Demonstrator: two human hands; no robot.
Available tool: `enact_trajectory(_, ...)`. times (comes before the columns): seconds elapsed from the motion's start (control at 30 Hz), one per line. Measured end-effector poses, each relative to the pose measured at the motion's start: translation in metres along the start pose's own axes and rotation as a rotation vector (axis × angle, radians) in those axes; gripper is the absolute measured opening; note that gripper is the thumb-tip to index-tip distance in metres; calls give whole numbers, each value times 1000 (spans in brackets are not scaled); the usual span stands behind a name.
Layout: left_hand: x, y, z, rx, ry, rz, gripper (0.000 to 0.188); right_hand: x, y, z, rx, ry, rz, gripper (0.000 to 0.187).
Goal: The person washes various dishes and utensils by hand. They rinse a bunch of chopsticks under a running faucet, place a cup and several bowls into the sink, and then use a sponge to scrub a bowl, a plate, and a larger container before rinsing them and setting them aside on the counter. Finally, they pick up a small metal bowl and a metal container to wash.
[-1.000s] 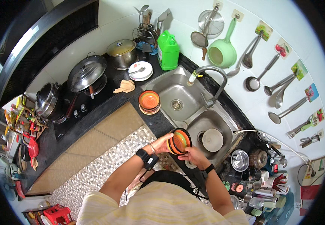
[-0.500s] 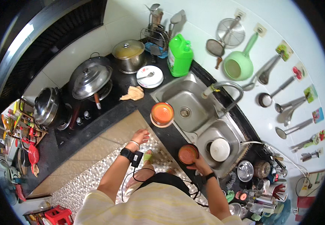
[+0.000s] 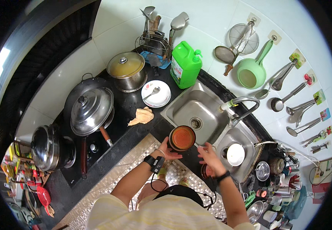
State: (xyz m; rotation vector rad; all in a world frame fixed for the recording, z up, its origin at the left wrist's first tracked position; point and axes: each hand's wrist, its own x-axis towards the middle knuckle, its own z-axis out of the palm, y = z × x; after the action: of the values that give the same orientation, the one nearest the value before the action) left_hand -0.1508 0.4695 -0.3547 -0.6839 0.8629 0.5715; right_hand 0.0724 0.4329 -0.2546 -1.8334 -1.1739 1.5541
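My left hand (image 3: 168, 150) is curved around the near-left side of an orange bowl (image 3: 183, 138) with a dark rim, thumb along its side and fingers below. The bowl is over the black counter strip beside the left sink basin. Whether other bowls are stacked under it is hard to tell. To its right, my right hand (image 3: 212, 159) has its fingers apart and holds nothing. Partly hidden beneath that hand, a second orange bowl (image 3: 205, 171) stands on the counter near the edge. A white bowl (image 3: 235, 155) sits in the right basin.
The steel sink (image 3: 208, 109) has a curved faucet (image 3: 250, 100). A green jug (image 3: 186, 65), a white plate (image 3: 159, 99) with a spoon and a tan cloth (image 3: 142, 116) stand beyond. Lidded pots and a wok (image 3: 89, 111) occupy the left. Dishes crowd the right.
The orange bowl at the left has shifted right and nearer me, with my left hand now against it. My right hand has let go of the other bowl and its fingers have spread.
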Motion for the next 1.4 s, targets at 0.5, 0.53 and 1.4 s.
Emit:
enact_trajectory(0.5,15,9,33,194,-457,-92,69,98,18,42,-279,147,-289,47)
enact_trajectory(0.53,15,12,35,206,-483,-70,65,94,12,42,-263,175,-284,47)
enact_trajectory(1.4,-71,-20,182,712,-685,276,54,32,-81,-40,42,342,-860,71)
